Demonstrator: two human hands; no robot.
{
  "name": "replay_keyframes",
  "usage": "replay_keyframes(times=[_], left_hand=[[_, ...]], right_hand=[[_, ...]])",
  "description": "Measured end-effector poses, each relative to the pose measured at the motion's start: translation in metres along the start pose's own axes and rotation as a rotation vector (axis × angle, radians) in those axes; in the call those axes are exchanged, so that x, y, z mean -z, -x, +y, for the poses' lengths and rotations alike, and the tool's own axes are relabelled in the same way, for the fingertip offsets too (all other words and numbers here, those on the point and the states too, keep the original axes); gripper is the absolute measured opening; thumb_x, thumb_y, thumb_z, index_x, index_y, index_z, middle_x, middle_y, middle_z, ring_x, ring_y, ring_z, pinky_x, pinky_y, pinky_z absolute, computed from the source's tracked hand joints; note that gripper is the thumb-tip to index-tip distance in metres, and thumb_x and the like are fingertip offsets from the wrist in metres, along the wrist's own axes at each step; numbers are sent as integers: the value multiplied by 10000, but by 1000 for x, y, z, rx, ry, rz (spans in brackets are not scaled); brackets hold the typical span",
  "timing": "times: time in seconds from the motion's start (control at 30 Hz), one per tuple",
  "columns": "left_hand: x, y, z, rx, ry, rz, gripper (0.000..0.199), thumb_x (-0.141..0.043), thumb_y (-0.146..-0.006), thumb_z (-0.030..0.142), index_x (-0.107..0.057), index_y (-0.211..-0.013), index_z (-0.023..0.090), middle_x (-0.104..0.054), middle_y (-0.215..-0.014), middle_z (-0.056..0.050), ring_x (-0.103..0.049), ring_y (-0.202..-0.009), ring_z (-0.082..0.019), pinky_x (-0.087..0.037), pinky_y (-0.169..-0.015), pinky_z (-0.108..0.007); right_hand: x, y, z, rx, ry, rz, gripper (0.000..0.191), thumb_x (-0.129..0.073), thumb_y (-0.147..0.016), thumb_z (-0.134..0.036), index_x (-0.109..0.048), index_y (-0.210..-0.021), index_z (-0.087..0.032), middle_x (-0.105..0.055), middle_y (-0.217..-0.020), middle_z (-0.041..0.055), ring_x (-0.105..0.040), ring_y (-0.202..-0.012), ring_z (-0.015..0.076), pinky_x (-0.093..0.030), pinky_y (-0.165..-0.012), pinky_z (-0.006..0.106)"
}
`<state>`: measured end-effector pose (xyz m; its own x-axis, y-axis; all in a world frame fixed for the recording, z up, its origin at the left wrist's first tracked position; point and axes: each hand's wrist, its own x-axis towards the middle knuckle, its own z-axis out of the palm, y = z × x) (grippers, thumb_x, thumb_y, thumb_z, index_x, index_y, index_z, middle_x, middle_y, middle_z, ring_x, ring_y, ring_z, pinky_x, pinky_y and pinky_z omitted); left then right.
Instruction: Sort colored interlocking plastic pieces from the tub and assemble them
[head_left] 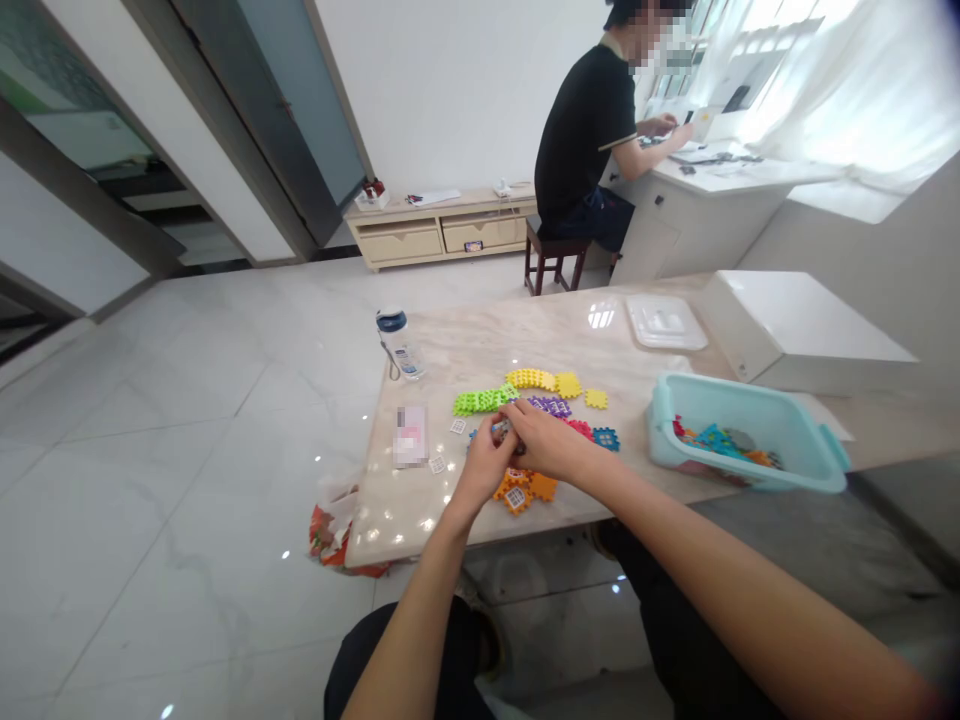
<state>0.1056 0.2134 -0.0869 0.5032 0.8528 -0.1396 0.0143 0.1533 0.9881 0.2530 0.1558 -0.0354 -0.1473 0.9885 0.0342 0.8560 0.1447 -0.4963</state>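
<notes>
My left hand (487, 462) and my right hand (544, 437) meet over the table, fingers closed together. A small piece between the fingertips is mostly hidden, so I cannot make out its kind. Around the hands lie notched plastic building tiles sorted by colour: a green row (486, 400), a yellow row (531, 379), purple tiles (551, 406), a blue tile (606, 439) and orange tiles (517, 498). The red tiles (580, 428) are partly covered by my right hand. Two small white window-grid pieces, one of them (458, 427) nearer the green row, lie to the left.
A turquoise bin (664, 440) with mixed pieces stands right, before a white box (817, 320). A clear lid (666, 322) lies behind it. A water bottle (401, 345) and a pink packet (411, 436) stand left. Beyond, a person (585, 130) sits at a desk.
</notes>
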Motion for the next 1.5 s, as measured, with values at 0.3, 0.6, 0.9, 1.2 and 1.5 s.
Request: replay_keyframes(times=[0.3,0.6,0.9,1.2,1.5], left_hand=[[2,-1,17,27,73,-21,717,-891,-767,673,-590,-1194,184,-764,-835,-42,-746,-823,-234,-575,-719,-313],[5,1,28,200,485,-158,619,-828,-815,748,-718,-969,159,-782,-944,-99,-749,-917,-235,-619,-803,-328],[-5,3,28,248,729,-209,443,-892,-892,441,-796,-1204,141,-815,-1228,-129,-726,-1244,-295,-597,-1063,-373],[-3,-1,21,291,616,-201,612,-1039,-663,542,-819,-1065,136,-832,-1049,-103,-757,-950,-216,-598,-861,-292],[0,-4,26,299,386,-196,647,-970,-701,659,-812,-966,90,-791,-904,-115,-701,-795,-203,-531,-722,-292]], right_hand=[[7,-11,7,-55,15,90,296,-834,-882,-237,-627,-1080,-159,-702,-1083,113,-669,-999,243,-489,-845,318],[29,-10,-3,-74,-209,299,329,-819,-894,-272,-627,-1150,-197,-734,-1028,63,-674,-946,223,-488,-855,321],[19,-9,-1,127,-236,122,308,-826,-875,-227,-610,-1092,-196,-713,-1123,84,-665,-1024,239,-500,-907,345],[20,-2,7,206,-305,53,339,-836,-841,-196,-679,-1141,-207,-744,-1163,81,-705,-1078,259,-549,-973,391],[22,9,12,179,-329,87,756,-912,-856,-425,-590,-1511,-230,-635,-1507,152,-629,-1392,312,-508,-1195,483]])
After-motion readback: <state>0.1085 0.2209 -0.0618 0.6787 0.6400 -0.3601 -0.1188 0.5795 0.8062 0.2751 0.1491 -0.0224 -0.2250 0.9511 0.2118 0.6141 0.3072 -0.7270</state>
